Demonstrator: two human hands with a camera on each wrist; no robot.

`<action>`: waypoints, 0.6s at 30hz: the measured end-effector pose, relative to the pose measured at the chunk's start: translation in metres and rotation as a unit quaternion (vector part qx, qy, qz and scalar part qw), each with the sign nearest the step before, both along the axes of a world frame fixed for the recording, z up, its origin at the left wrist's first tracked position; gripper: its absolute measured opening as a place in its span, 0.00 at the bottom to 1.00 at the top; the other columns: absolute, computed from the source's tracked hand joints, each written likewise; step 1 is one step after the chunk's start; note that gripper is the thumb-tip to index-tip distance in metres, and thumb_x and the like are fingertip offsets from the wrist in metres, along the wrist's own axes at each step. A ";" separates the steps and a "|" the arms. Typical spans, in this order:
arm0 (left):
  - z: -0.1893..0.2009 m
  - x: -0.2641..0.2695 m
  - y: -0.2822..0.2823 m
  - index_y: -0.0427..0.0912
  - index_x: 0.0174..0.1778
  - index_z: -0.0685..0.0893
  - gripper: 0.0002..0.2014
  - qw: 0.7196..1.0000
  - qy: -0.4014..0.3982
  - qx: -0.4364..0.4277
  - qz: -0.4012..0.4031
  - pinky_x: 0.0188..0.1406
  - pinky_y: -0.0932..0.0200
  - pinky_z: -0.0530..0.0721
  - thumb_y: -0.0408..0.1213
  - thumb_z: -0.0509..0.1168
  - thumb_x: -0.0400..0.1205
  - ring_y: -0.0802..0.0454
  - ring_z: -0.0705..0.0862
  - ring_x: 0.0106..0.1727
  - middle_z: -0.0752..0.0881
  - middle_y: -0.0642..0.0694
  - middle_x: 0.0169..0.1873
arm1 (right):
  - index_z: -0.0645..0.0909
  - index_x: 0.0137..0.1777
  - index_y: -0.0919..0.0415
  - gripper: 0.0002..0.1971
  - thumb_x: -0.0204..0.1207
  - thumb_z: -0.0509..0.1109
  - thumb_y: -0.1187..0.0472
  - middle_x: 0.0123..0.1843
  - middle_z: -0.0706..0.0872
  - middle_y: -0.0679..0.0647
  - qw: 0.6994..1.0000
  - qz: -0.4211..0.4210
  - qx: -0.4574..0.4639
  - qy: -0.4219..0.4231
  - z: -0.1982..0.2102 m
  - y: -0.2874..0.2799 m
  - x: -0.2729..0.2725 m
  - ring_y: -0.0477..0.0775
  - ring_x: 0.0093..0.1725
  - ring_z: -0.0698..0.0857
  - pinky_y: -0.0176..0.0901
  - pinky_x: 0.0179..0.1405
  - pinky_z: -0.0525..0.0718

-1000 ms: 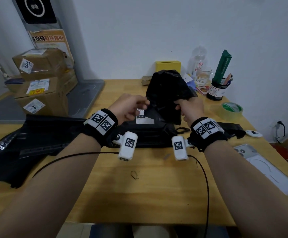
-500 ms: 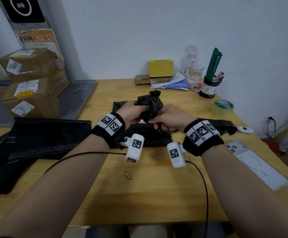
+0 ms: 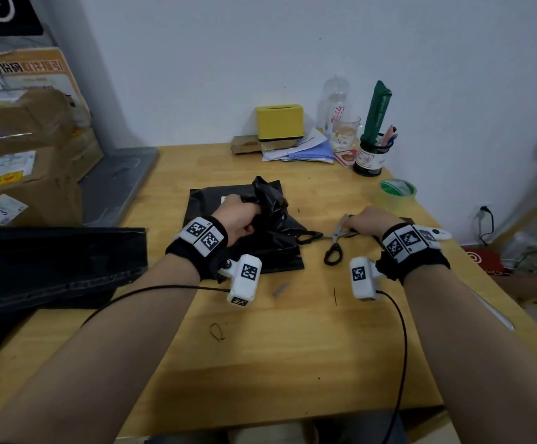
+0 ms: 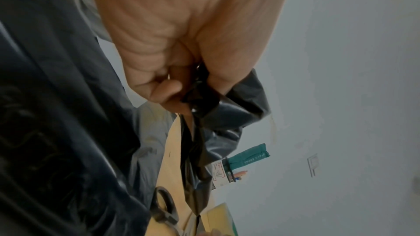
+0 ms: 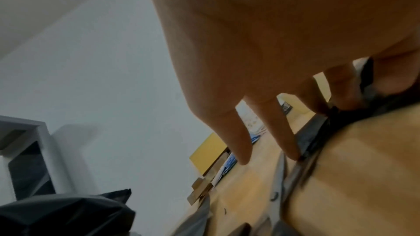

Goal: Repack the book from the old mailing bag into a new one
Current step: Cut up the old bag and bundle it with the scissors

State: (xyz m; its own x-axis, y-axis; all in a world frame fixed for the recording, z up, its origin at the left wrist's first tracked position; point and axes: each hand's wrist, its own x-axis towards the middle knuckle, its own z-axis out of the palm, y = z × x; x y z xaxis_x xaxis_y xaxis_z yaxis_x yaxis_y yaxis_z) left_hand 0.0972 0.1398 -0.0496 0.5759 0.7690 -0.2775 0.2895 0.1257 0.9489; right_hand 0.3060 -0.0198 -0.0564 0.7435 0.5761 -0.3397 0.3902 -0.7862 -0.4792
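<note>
My left hand (image 3: 239, 216) grips a crumpled black mailing bag (image 3: 270, 203), bunched in the fist (image 4: 177, 92) with loose plastic (image 4: 227, 109) hanging out. Under it a flat black mailing bag (image 3: 206, 203) with a white label lies on the wooden table (image 3: 292, 347). No book shows. My right hand (image 3: 360, 221) is to the right, fingers straight and spread (image 5: 268, 150), its fingertips at the blades of the scissors (image 3: 334, 238). The black-handled scissors (image 5: 278, 186) lie spread apart on the table, one handle against the flat bag.
A pile of black bags (image 3: 52, 261) lies at the left, with cardboard boxes (image 3: 20, 174) behind it. A yellow box (image 3: 280, 120), papers, a glass, a pen holder (image 3: 371, 155) and a tape roll (image 3: 398, 190) stand along the back and right.
Both hands were crumpling the black bag together. My right hand has let go and moved right to the scissors, while the left keeps the crumpled bag.
</note>
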 end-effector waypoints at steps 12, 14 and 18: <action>-0.010 0.002 0.000 0.38 0.57 0.84 0.08 1.000 -0.019 -0.003 0.012 0.29 0.60 0.75 0.29 0.67 0.82 0.46 0.80 0.44 0.84 0.40 0.46 | 0.79 0.75 0.63 0.29 0.82 0.67 0.43 0.68 0.82 0.61 0.997 -0.022 0.067 -0.030 0.005 0.001 -0.010 0.65 0.69 0.78 0.54 0.69 0.73; -0.012 0.001 0.000 0.38 0.55 0.84 0.08 0.999 -0.022 0.007 0.023 0.32 0.58 0.76 0.30 0.68 0.81 0.45 0.79 0.45 0.84 0.40 0.45 | 0.81 0.75 0.58 0.24 0.83 0.68 0.47 0.63 0.85 0.56 0.982 -0.003 0.186 -0.019 0.020 0.005 -0.024 0.58 0.62 0.81 0.47 0.59 0.76; -0.012 -0.001 0.000 0.38 0.51 0.86 0.06 0.996 -0.037 0.041 0.065 0.34 0.57 0.80 0.30 0.71 0.79 0.45 0.83 0.39 0.87 0.41 0.40 | 0.88 0.68 0.51 0.16 0.83 0.71 0.54 0.60 0.89 0.43 0.921 0.092 0.373 0.071 0.042 0.018 -0.063 0.44 0.60 0.86 0.49 0.71 0.82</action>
State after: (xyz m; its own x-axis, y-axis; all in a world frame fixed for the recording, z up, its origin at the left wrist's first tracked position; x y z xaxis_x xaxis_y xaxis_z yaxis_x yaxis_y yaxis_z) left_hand 0.0960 0.1400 -0.0612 0.4857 0.8570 -0.1720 0.2045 0.0799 0.9756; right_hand 0.2428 -0.0014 -0.0140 0.5886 0.8003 0.1146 0.3760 -0.1455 -0.9151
